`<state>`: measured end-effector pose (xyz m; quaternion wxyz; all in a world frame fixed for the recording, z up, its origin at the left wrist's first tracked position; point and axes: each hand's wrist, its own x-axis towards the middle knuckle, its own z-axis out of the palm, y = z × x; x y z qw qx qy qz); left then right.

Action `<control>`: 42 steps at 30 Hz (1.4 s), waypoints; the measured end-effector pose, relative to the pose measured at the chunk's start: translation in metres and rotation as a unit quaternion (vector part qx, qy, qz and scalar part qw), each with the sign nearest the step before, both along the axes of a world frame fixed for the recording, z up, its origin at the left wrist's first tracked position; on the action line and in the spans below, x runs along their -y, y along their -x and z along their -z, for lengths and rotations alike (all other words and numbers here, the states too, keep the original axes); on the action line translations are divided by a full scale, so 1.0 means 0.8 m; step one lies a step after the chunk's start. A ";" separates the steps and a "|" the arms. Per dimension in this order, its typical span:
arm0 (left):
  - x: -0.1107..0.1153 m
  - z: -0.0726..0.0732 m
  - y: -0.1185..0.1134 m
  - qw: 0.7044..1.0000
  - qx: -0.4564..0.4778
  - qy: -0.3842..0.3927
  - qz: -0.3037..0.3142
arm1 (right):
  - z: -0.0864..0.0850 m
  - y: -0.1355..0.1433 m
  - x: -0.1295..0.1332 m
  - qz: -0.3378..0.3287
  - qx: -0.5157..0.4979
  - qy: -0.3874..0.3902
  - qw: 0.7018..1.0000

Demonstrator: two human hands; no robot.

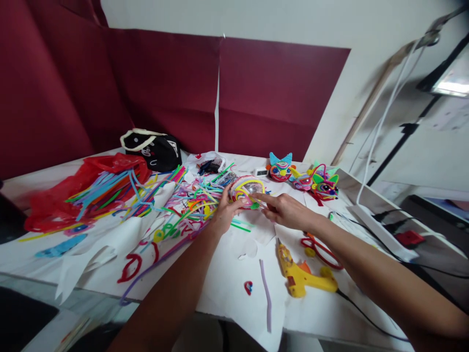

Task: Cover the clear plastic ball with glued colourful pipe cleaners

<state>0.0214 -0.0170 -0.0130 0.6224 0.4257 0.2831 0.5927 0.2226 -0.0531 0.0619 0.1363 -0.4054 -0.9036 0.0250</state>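
My left hand [223,211] is closed around the side of a round pipe-cleaner craft piece [242,188]. Yellow, white and pink rings cover it, with a shiny clear area at its right and a bit of green below. My right hand [286,210] reaches in from the right, its index finger stretched onto the front of the piece and the other fingers loosely curled. Below that hand lies a yellow hot glue gun [302,276] beside red-handled scissors [324,252]. Nearer me are a purple pipe cleaner [266,296] and a small red and blue coil [248,287].
Loose pipe cleaners [194,203] and a red plastic bag [88,190] spread over the left. A black pouch [161,151] stands behind. Finished animal-face crafts [281,168] sit at the back right. A white power strip [383,234] and the glue gun's cord [366,318] lie right.
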 end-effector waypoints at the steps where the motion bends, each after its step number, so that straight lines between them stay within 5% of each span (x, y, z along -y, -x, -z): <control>1: 0.000 0.000 0.000 1.000 -0.002 0.000 -0.002 | 0.000 0.000 0.000 0.000 0.002 -0.002 1.000; 42: -0.005 0.003 0.004 1.000 0.004 0.015 0.014 | -0.031 0.009 0.003 0.017 0.128 0.019 0.992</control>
